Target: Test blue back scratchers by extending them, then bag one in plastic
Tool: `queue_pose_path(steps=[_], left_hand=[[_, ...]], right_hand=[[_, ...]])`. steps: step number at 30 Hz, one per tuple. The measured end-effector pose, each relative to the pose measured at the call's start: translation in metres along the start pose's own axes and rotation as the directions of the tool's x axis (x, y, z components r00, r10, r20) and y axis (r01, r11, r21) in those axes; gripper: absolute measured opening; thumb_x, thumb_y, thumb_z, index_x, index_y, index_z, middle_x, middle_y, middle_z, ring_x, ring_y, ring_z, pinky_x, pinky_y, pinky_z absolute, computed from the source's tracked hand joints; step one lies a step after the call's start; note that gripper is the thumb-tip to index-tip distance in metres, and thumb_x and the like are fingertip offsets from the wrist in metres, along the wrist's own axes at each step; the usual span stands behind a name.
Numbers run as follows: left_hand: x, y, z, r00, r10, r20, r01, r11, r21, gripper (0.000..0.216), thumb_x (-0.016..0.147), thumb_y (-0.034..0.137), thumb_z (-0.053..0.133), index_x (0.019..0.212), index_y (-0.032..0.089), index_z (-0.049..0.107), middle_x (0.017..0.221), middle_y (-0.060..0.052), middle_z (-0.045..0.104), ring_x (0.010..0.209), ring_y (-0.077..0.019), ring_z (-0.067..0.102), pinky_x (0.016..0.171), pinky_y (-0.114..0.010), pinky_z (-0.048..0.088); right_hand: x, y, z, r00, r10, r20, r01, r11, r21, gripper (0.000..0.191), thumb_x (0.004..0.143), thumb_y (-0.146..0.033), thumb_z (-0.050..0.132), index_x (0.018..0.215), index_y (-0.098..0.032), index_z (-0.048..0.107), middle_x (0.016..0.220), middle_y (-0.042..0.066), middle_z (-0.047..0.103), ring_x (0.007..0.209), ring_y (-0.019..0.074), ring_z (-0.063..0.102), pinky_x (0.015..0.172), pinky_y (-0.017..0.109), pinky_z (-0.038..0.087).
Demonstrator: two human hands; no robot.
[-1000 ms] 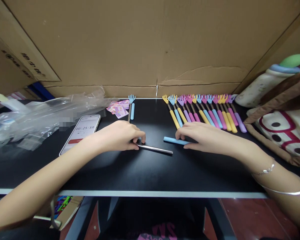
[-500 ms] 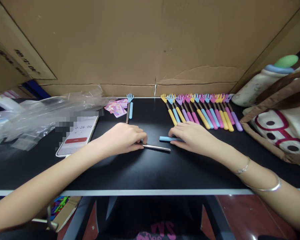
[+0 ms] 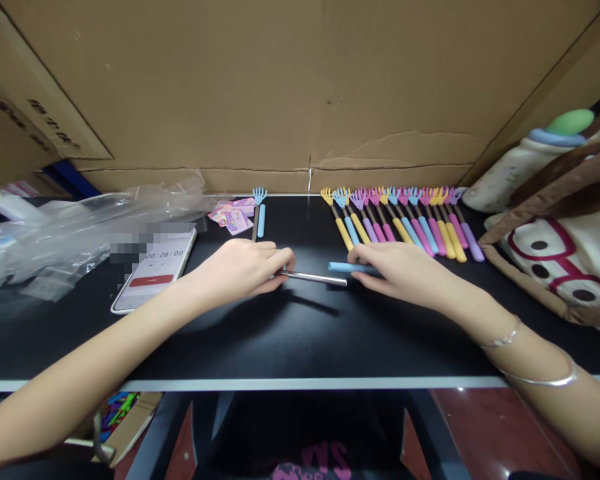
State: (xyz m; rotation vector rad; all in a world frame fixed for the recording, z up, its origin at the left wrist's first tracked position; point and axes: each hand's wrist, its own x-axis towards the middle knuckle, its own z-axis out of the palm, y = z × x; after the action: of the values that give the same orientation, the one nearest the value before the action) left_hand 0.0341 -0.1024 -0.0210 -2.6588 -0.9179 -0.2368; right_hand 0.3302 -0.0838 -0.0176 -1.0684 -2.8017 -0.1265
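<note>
My left hand (image 3: 250, 267) pinches a thin silver metal rod (image 3: 320, 279), which points right and sits above the table, its shadow falling below. In my right hand (image 3: 405, 273) is a light blue handle sleeve (image 3: 343, 267), one end sticking out to the left. The rod's free tip is close to the sleeve's end, just in front of it and apart. Beyond my left hand lies a blue claw head (image 3: 260, 195) on a dark rod, beside another loose blue handle (image 3: 261, 221). Past my right hand runs a row of colourful back scratchers (image 3: 405, 223).
A phone (image 3: 153, 279) showing a timer lies left of my left hand, near clear plastic bags (image 3: 105, 223). Small printed cards (image 3: 237, 219) lie behind. At right are a bottle (image 3: 503, 177) and a fabric bag (image 3: 590, 267). A cardboard wall (image 3: 280, 87) closes off the back.
Both hands have come up off the table slightly. The rod has risen and shifted a little right. The blue sleeve has moved right and away from me.
</note>
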Motion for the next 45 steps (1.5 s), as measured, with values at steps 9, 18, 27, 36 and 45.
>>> queue_pose_path(steps=[9, 18, 27, 36, 45], left_hand=[[-0.002, -0.014, -0.001, 0.985, -0.052, -0.167, 0.059, 0.998, 0.037, 0.012, 0.095, 0.026, 0.044, 0.094, 0.021, 0.055, 0.076, 0.002, 0.066, 0.064, -0.0142, 0.064, 0.055, -0.024, 0.035], [-0.003, -0.014, -0.003, 0.981, -0.085, -0.174, 0.098, 0.993, 0.07, 0.014, 0.095, 0.025, 0.044, 0.094, 0.02, 0.057, 0.072, 0.003, 0.068, 0.06, -0.0144, 0.064, 0.054, -0.024, 0.033], [-0.002, -0.014, -0.003, 0.984, -0.083, -0.155, 0.096, 0.992, 0.082, 0.016, 0.096, 0.026, 0.042, 0.094, 0.021, 0.057, 0.072, 0.002, 0.068, 0.059, -0.0144, 0.064, 0.052, -0.024, 0.033], [-0.002, -0.015, -0.003, 0.985, -0.102, -0.141, 0.115, 0.99, 0.087, 0.018, 0.097, 0.027, 0.042, 0.095, 0.021, 0.058, 0.069, 0.002, 0.067, 0.059, -0.0141, 0.063, 0.051, -0.023, 0.03], [-0.002, -0.014, -0.002, 0.986, -0.112, -0.124, 0.123, 0.989, 0.087, 0.022, 0.098, 0.029, 0.04, 0.096, 0.021, 0.06, 0.07, 0.001, 0.068, 0.059, -0.0141, 0.063, 0.05, -0.023, 0.031]], right_hand=[[-0.009, 0.016, -0.006, 0.992, 0.087, -0.085, -0.085, 0.996, 0.036, 0.017, 0.093, -0.035, 0.049, 0.1, -0.022, 0.058, 0.077, 0.0, 0.067, 0.065, 0.0141, 0.061, 0.058, 0.023, 0.036], [-0.009, 0.018, -0.003, 0.993, 0.042, -0.111, -0.04, 0.999, 0.016, 0.015, 0.093, -0.035, 0.051, 0.098, -0.023, 0.058, 0.078, -0.001, 0.067, 0.066, 0.014, 0.062, 0.057, 0.024, 0.036], [-0.009, 0.014, -0.002, 0.992, 0.029, -0.124, -0.028, 1.0, 0.003, 0.012, 0.093, -0.033, 0.052, 0.098, -0.023, 0.057, 0.077, -0.002, 0.067, 0.066, 0.0131, 0.062, 0.057, 0.024, 0.035], [-0.007, 0.011, -0.001, 0.987, 0.016, -0.163, -0.018, 1.0, -0.007, 0.012, 0.093, -0.033, 0.052, 0.098, -0.023, 0.056, 0.077, -0.002, 0.067, 0.066, 0.0124, 0.062, 0.056, 0.023, 0.036], [-0.008, 0.01, -0.002, 0.991, 0.038, -0.13, -0.038, 0.999, 0.006, 0.016, 0.094, -0.036, 0.049, 0.099, -0.023, 0.057, 0.082, 0.0, 0.07, 0.07, 0.0145, 0.064, 0.058, 0.025, 0.038]])
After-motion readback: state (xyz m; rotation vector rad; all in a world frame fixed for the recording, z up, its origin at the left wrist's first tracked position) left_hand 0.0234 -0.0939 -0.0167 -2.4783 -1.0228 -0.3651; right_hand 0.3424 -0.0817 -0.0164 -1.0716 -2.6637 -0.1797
